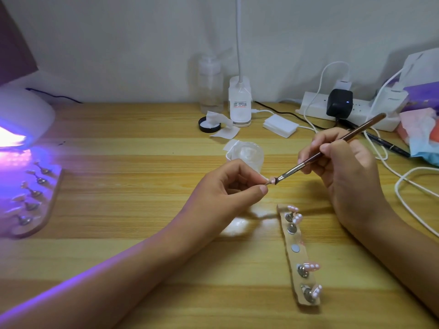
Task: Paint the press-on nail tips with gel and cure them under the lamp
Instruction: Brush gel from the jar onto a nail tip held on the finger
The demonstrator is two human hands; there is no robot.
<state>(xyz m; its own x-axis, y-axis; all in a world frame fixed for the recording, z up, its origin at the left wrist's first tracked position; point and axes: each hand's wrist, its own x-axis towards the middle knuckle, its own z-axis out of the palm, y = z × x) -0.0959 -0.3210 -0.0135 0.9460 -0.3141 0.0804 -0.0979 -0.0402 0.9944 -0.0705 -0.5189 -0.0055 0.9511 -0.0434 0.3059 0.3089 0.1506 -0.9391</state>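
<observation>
Two hands meet mid-table (118, 174). The left hand (228, 186) has thumb and forefinger curled in a pinch on a small peg carrying one pink nail tip (270, 180), held just above the wood. The right hand (344, 167) grips a brown brush (332, 143) like a pen, fingers curled round the handle. The bristles touch the held nail tip.

Near right, a wooden strip (299, 257) lies flat. Four pegs on it carry glossy pink tips, and one bare magnet spot (295, 248) sits between the second and third peg.

Far left, the curing lamp (26, 115) glows purple. A second strip (51, 198) with five pegs of tips lies in front of it, its far end in the light.

Just beyond the left hand there is a small clear jar (251, 153). Far side, by the wall:
- clear bottle (210, 84)
- black lid (209, 124) with white wipes beside it
- desk lamp base (240, 100)
- stack of white pads (280, 125)
- power strip (316, 108) with plugs and white cables trailing right
- dark pen (384, 143)
</observation>
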